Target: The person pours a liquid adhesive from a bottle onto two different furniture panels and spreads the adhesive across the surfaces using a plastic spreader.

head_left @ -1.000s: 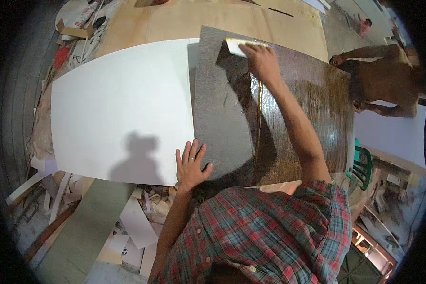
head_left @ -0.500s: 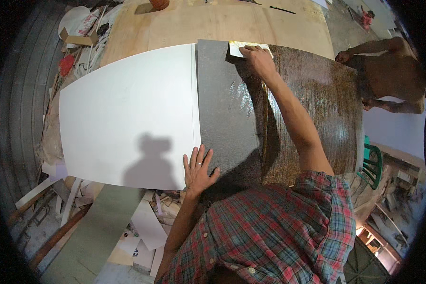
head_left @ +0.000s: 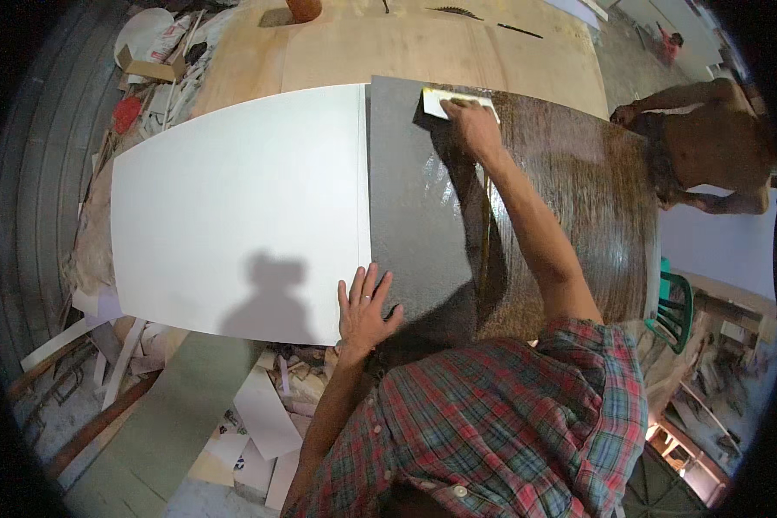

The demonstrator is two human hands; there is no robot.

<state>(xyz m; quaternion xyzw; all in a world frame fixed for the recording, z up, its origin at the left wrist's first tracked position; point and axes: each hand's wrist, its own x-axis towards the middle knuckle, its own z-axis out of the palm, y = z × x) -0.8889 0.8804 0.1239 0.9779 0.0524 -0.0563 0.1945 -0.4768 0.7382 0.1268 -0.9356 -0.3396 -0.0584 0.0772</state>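
Observation:
My right hand [head_left: 476, 131] grips a flat white spreader [head_left: 439, 104] with yellowish smears along its top edge. It presses the spreader near the far edge of a grey sheet [head_left: 403, 194]. Right of the spreader, a glossy brown, streaky coat [head_left: 578, 198] that looks like glue covers the sheet. Dull grey shows to the left, with a few wet glints. My left hand [head_left: 368, 312] lies flat with fingers spread, across the near end of the seam between the grey sheet and a smooth white panel [head_left: 224, 190].
Beyond the sheets is a pale wooden board [head_left: 363, 43] bearing a brown pot [head_left: 304, 9] and a thin dark stick [head_left: 520, 31]. Another person [head_left: 716, 142] stands at the right end. A green chair [head_left: 686, 311] is at right; offcuts [head_left: 266, 413] litter the lower left.
My right hand and the spreader have come slightly nearer to me along the grey sheet. My left hand stays flat in its place. The whole view has shifted a little.

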